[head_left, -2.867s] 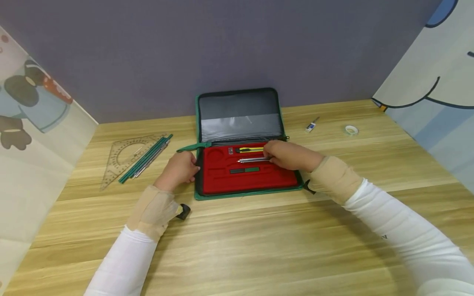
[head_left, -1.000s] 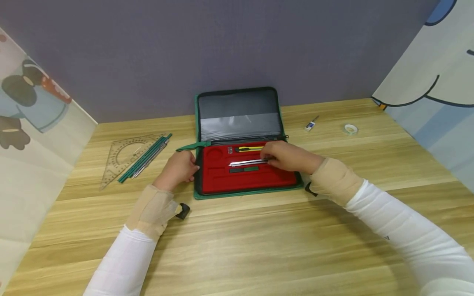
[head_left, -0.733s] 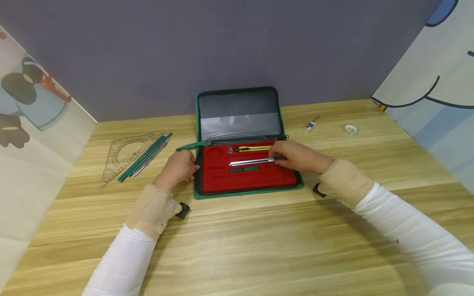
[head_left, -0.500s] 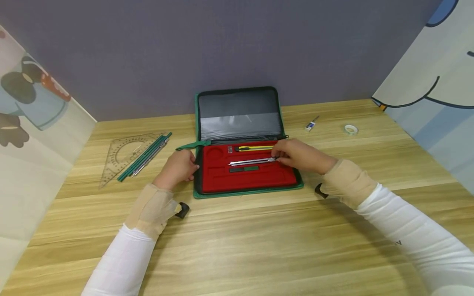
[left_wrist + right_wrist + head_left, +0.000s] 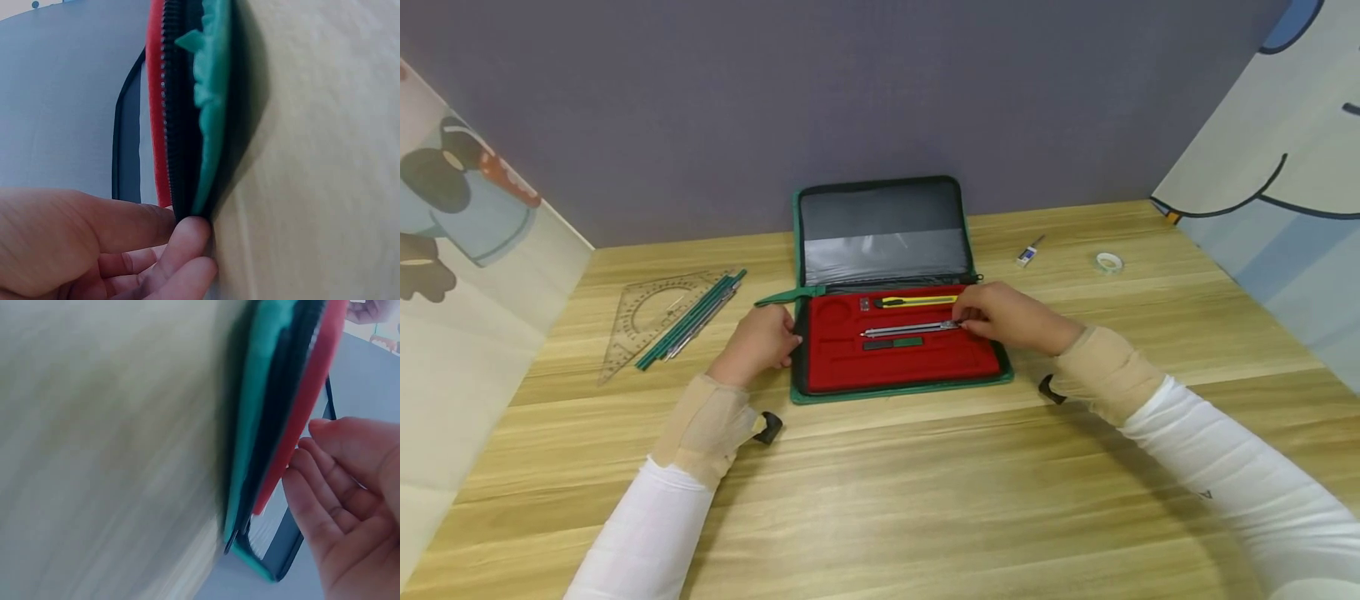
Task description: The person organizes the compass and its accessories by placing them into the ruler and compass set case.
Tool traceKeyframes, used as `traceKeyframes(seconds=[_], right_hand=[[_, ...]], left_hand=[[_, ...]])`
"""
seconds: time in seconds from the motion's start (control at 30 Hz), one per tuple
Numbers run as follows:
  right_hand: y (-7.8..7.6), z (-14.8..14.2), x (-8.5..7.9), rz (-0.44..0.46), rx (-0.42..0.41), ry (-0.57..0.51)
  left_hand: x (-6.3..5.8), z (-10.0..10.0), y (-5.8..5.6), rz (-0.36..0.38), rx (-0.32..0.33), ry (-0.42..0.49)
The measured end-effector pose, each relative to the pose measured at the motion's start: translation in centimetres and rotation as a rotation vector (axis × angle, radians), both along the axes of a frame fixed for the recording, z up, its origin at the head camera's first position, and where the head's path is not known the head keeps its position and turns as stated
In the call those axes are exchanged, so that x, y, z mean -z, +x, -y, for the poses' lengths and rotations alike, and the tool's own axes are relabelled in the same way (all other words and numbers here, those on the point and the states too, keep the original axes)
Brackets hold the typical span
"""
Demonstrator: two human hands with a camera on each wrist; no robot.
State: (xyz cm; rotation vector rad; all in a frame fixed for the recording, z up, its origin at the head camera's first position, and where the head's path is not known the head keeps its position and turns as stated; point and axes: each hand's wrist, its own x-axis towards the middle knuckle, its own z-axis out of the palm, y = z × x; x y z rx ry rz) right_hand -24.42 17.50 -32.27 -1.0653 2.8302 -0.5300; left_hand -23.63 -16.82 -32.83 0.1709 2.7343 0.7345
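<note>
A green zip case (image 5: 901,393) lies open on the table, with a red moulded tray (image 5: 880,367) in its lower half. My left hand (image 5: 760,343) pinches the case's left edge; the left wrist view shows thumb and fingers at the black zip (image 5: 170,119). A silver drawing compass (image 5: 902,330) lies across the tray, its tip pointing left. My right hand (image 5: 1011,317) holds the compass's right end between thumb and fingers. In the right wrist view the right fingers (image 5: 312,481) curl over the tray edge, and the compass is hidden.
The tray also holds a yellow cutter (image 5: 917,302), a small metal sharpener (image 5: 865,304) and a dark green bar (image 5: 892,342). Left lie a clear set square (image 5: 625,333) and green pencils (image 5: 681,325). A small blue-white item (image 5: 1028,252) and a tape roll (image 5: 1107,262) lie right.
The compass has shifted left and slightly nearer in the tray. My right hand slid right along it to its end, and its shine has dulled. My left hand stays at the case edge.
</note>
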Motion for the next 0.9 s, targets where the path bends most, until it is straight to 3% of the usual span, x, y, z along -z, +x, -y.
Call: traceKeyframes(seconds=[0.3, 0.57, 0.7, 0.9], right_hand=[[-0.8, -4.2, -0.7, -0.027, 0.105, -0.032], [-2.5, -8.6, -0.2, -0.05, 0.29, -0.023], [-3.6, -9.6, 0.0, -0.056, 0.38, -0.02], [-5.2, -10.3, -0.3, -0.049, 0.442, 0.024]], left_hand=[[-0.1, 0.0, 0.0, 0.011, 0.002, 0.014], [-0.1, 0.2, 0.0, -0.004, 0.004, -0.017], [-0.1, 0.2, 0.0, -0.006, 0.004, -0.005], [0.0, 0.0, 0.0, 0.006, 0.004, 0.009]])
